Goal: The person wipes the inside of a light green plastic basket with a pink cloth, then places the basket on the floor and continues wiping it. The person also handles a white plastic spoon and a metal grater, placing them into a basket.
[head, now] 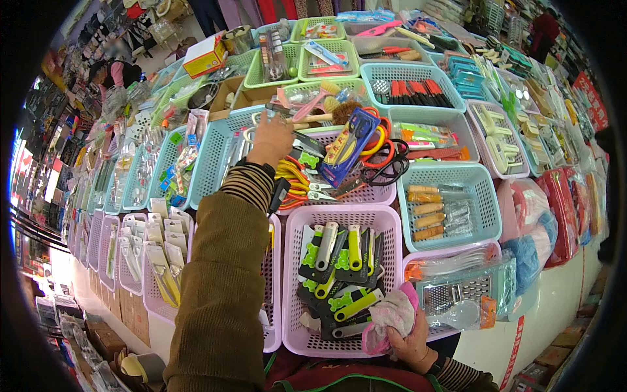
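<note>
My left hand reaches forward over a purple basket of scissors. Its fingertips are by a white looped handle and a dark item, and whether they grip either is unclear. Close by lie yellow-handled scissors, a carded pair of scissors in blue packaging and black-handled scissors. In my right hand, low in the view, is a pink and white cloth. The cloth overlaps the right edge of a nearer purple basket, which holds several carded folding tools with green and grey handles.
A blue basket of wooden-handled tools stands on the right. In front of it are packaged metal graters. More baskets spread behind and left, including one with red-handled tools. A person is at the far left.
</note>
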{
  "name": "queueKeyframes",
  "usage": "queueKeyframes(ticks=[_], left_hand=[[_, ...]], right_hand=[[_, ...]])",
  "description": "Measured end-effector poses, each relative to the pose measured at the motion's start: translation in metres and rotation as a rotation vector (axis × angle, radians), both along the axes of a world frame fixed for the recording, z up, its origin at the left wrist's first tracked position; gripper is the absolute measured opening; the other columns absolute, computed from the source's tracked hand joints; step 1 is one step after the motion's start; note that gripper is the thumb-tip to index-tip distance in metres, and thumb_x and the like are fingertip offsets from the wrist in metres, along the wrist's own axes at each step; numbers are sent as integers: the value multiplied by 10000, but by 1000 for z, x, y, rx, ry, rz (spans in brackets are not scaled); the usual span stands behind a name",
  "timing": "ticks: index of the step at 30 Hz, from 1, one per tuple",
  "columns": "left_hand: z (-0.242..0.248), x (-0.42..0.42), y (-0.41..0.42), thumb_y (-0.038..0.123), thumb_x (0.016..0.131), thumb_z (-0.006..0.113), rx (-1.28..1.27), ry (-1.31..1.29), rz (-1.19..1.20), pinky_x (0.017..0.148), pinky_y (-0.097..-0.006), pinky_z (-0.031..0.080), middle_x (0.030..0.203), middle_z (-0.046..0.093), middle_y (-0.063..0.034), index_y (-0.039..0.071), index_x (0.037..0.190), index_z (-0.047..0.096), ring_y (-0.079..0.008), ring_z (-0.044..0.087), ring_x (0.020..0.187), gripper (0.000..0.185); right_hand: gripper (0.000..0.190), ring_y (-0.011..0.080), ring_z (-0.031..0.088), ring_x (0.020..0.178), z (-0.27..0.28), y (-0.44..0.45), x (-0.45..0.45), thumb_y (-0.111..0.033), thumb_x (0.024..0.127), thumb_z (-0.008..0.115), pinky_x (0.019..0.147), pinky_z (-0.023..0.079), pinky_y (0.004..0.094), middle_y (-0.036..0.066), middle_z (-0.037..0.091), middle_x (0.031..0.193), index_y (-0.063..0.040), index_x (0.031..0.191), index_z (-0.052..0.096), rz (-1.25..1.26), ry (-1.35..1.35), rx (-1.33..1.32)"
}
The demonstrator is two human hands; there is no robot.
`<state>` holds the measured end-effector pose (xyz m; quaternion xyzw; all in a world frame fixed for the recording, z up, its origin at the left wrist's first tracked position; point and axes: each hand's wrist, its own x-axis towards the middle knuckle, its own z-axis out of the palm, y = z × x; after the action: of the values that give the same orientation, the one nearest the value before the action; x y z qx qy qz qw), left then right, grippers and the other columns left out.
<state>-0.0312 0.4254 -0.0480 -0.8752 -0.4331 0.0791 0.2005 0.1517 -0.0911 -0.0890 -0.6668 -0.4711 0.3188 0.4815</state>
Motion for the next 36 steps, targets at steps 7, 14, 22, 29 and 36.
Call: queueKeyframes(ticks=[7,14,22,29,36], left_hand=[[-6,-12,7,369,977,532,-74,-102,-36,1021,-458,372,1038,695,-93,72,995,743,-283,590,1080,364],[12,-12,-18,339,943,587,71,-318,-149,893,-449,416,908,682,-107,77,849,725,-300,591,938,310],[32,-27,-90,309,869,667,91,-375,-442,909,-416,419,928,667,-111,43,865,700,-275,596,968,268],[33,-39,-128,291,884,664,-44,-567,-330,759,-444,505,883,666,-121,68,864,710,-315,637,860,229],[39,-56,-77,221,932,593,-18,-862,63,790,-490,514,982,664,-178,47,963,700,-393,626,910,207]], right_hand=[[579,387,660,967,0,0,2,-212,763,772,852,521,443,205,659,1096,20,1233,526,18,-8,5],[584,391,660,959,-9,-2,1,-240,767,768,845,521,447,210,656,1082,22,1229,525,-3,2,26],[559,374,662,994,-3,-2,1,-215,789,757,877,518,431,203,661,1113,12,1248,533,-23,-9,21],[525,351,663,1010,-5,-3,-1,-180,803,749,894,513,418,194,663,1107,12,1243,538,-25,42,10],[523,354,662,1001,-4,-2,-1,-166,799,748,885,515,422,205,651,1117,13,1240,530,-35,59,28]])
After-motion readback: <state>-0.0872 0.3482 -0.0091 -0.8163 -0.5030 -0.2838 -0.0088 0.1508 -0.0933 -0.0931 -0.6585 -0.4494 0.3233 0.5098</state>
